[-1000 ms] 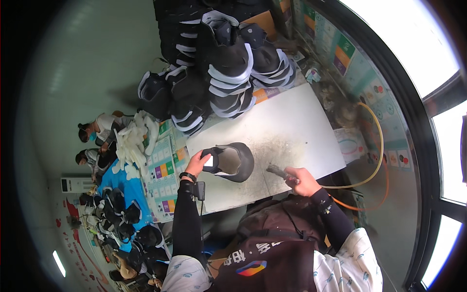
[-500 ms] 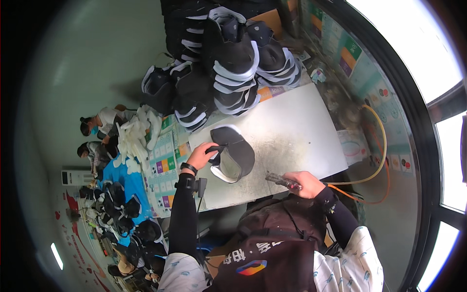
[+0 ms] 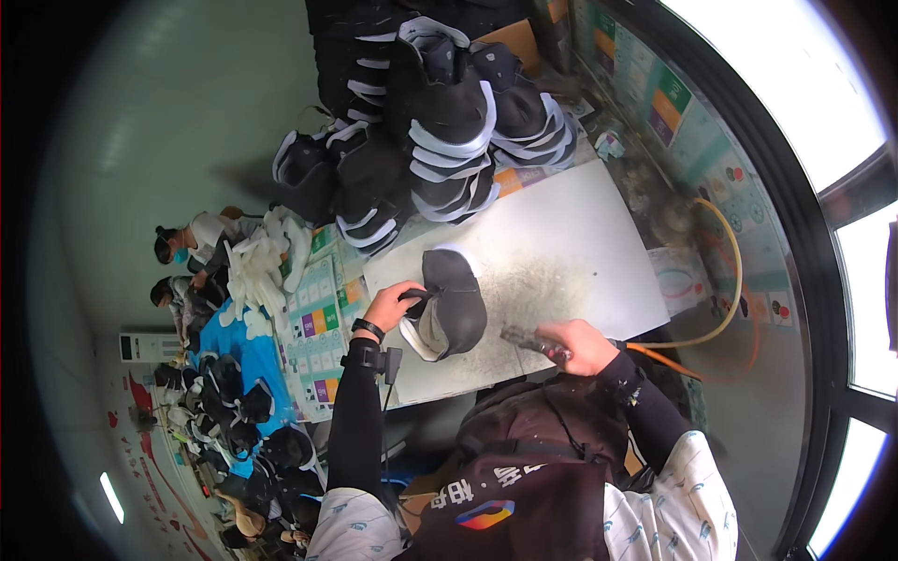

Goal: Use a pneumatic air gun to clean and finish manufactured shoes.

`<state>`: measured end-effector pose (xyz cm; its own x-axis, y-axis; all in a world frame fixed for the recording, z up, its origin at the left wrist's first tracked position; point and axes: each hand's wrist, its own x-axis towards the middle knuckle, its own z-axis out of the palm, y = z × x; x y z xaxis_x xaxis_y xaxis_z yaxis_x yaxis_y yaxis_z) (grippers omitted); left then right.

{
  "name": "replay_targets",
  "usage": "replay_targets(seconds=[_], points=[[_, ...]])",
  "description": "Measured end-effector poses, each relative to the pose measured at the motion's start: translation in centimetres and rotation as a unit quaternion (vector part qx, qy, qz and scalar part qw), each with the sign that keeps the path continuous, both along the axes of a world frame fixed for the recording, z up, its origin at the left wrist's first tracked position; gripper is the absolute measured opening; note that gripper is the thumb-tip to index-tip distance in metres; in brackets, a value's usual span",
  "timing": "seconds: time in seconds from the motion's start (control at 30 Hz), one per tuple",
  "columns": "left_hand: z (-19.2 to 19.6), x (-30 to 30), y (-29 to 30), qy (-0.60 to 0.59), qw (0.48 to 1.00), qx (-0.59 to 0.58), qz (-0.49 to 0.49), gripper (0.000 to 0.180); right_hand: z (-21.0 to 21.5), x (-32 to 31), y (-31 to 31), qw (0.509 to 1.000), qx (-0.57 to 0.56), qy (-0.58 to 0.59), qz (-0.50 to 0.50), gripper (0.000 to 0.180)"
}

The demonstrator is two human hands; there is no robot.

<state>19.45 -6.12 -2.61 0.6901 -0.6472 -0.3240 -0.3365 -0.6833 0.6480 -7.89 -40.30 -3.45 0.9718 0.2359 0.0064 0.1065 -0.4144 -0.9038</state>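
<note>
A black shoe upper with a pale lining and white edge stands on the white work board. My left hand pinches it at its left edge, fingers closed on the dark material. To the right of the upper, my right hand is wrapped round a grimy spray gun, a little blurred. The gun's nozzle end points left toward the upper, with a gap between them. An orange hose runs from behind my right hand.
Stacked black shoe uppers with white edges stand along the board's far side. A yellow hose loops at the right by the window wall. White pieces lie on a table at left, where other people sit.
The upper has turned slightly in my left hand, its far end shifting right. My right hand and the spray gun have moved a little left and toward the far side.
</note>
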Motion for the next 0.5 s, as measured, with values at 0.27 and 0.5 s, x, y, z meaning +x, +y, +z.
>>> replay_targets(seconds=[0.27,0.5], points=[[-0.1,-0.8,0.6,0.020,1.000,-0.012,0.019,0.022,0.9,0.7,0.9,0.999,0.023,0.021,-0.019,0.016],[0.2,-1.6,1.5,0.015,0.999,-0.020,0.035,0.022,0.3,-0.2,1.3,1.000,-0.007,0.021,0.012,0.018]])
